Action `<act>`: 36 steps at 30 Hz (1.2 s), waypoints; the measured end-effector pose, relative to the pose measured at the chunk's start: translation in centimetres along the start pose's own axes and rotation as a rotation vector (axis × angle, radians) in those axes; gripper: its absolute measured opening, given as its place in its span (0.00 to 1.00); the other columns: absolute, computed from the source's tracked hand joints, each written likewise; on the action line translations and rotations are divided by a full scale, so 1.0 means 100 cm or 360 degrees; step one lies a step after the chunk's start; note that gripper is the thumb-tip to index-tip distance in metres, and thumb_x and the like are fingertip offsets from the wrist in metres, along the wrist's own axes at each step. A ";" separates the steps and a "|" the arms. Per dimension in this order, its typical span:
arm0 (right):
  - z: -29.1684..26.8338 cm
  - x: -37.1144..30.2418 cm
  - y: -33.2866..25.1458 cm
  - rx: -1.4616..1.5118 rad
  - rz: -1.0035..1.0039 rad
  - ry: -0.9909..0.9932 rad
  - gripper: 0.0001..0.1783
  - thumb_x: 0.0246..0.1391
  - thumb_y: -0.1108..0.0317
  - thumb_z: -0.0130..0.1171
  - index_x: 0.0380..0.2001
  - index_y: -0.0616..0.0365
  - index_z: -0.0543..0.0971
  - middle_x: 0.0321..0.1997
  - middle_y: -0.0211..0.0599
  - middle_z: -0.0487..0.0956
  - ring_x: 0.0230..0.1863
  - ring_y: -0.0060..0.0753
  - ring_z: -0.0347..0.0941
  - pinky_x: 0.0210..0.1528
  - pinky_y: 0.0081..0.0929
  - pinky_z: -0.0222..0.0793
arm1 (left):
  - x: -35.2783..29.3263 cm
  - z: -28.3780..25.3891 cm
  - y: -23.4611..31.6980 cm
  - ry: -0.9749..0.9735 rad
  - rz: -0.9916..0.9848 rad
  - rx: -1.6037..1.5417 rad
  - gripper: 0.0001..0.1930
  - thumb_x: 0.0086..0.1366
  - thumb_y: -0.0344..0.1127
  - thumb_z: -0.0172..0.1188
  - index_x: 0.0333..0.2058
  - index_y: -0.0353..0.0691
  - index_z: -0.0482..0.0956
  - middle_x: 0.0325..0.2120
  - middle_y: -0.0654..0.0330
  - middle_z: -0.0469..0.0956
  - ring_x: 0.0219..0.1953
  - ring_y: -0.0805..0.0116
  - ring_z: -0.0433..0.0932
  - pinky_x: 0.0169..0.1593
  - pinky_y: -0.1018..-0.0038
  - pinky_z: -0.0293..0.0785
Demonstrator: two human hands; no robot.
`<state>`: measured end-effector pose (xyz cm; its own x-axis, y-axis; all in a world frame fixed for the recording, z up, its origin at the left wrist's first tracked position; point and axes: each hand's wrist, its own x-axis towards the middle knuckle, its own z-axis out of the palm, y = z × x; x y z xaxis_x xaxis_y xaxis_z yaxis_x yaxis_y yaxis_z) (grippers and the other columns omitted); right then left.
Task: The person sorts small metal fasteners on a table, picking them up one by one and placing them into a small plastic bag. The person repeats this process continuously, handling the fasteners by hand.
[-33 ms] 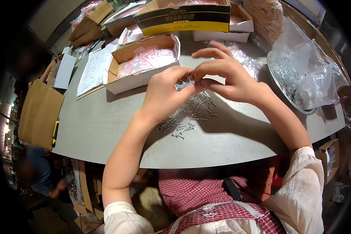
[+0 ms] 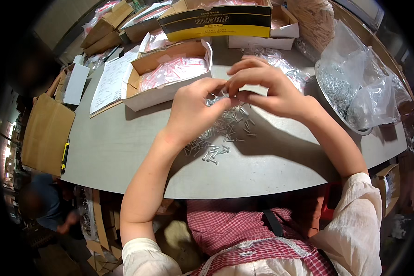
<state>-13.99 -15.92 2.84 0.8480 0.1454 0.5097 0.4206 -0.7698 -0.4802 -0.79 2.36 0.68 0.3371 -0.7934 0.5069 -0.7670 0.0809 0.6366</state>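
Observation:
Over a pile of silver screws [image 2: 230, 126] on the grey table, my two hands meet with fingertips touching. My left hand [image 2: 195, 103] pinches thumb against forefinger. Beside it, my right hand [image 2: 273, 89] closes thumb and forefinger at the same spot, its other fingers raised and curled. Something small and shiny shows between the fingertips, but the fingers cover most of it and I cannot tell its kind. Just beyond my left hand stands an open white cardboard box [image 2: 165, 89] filled with small clear plastic bags [image 2: 175, 73] marked with red lines.
On the right, a round bowl [image 2: 319, 87] holds many screws and a clear plastic bag [image 2: 372, 101]. A black-and-yellow box [image 2: 216, 25] stands at the back. Left are a handwritten sheet [image 2: 110, 85], a yellow-black cutter [image 2: 66, 156] and a cardboard flap [image 2: 48, 133]. Another person [image 2: 46, 202] is at lower left.
The raised fingers of my right hand have curled down and inward a little. My left hand, the screws and the boxes look unmoved.

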 end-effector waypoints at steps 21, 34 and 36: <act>-0.013 -0.005 0.012 -0.0620 0.0810 -0.0998 0.08 0.48 0.70 0.61 0.29 0.65 0.79 0.23 0.48 0.78 0.31 0.53 0.77 0.37 0.41 0.72 | -0.002 -0.001 -0.006 -0.0062 -0.0149 -0.0059 0.14 0.60 0.33 0.70 0.43 0.33 0.84 0.34 0.57 0.86 0.37 0.74 0.83 0.44 0.76 0.79; -0.014 0.005 -0.003 -0.0093 -0.0164 -0.0096 0.11 0.55 0.70 0.68 0.40 0.61 0.82 0.34 0.36 0.81 0.32 0.32 0.78 0.32 0.26 0.74 | -0.004 0.006 0.005 -0.0278 -0.0166 -0.0471 0.18 0.62 0.26 0.65 0.51 0.29 0.78 0.41 0.56 0.85 0.44 0.69 0.84 0.50 0.73 0.79; -0.016 0.006 -0.008 0.0147 -0.0036 -0.0058 0.13 0.56 0.68 0.68 0.42 0.62 0.83 0.36 0.36 0.82 0.34 0.28 0.79 0.33 0.24 0.75 | -0.006 0.008 -0.002 -0.0213 -0.0266 -0.0658 0.19 0.63 0.25 0.64 0.53 0.29 0.77 0.44 0.54 0.83 0.46 0.68 0.83 0.52 0.73 0.79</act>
<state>-14.36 -16.23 4.72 0.8484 0.1858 0.4956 0.4662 -0.7056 -0.5336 -1.27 2.32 -0.19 0.3435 -0.8846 0.3154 -0.4167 0.1574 0.8953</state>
